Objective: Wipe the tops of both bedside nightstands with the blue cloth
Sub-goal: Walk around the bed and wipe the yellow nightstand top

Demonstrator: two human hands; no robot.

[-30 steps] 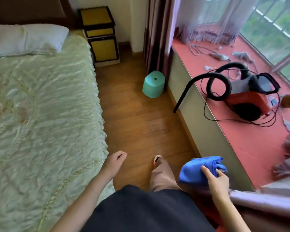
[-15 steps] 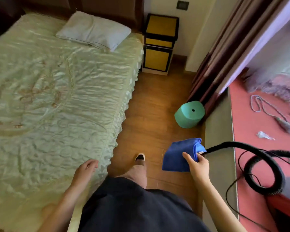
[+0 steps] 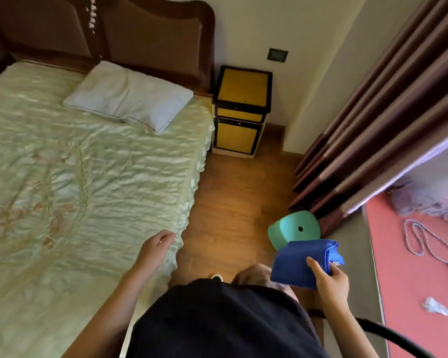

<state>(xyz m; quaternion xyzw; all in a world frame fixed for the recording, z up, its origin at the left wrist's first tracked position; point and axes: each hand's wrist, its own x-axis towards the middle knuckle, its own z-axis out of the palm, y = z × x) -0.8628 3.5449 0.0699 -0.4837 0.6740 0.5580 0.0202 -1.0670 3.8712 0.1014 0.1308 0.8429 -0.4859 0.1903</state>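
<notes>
Right hand (image 3: 330, 282) pinches the folded blue cloth (image 3: 301, 262), soft and napped, thumb on top, held above the wood floor (image 3: 233, 202). Left hand (image 3: 157, 248) loosely curled, empty, over the crinkled satin bedspread (image 3: 88, 177). Boxy yellow-panelled, black-framed nightstand (image 3: 242, 91) stands beside the headboard (image 3: 140, 37). Rounded mint plastic stool (image 3: 291, 226) sits just beyond the cloth.

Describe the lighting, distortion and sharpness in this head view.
Head view: warm, dim light overall, brighter at the window ledge on the right; glossy highlights ripple across the bedspread; wide-angle bending leans the curtains and nightstand; the cloth in the right hand looks sharp enough, the left hand slightly soft.
</notes>
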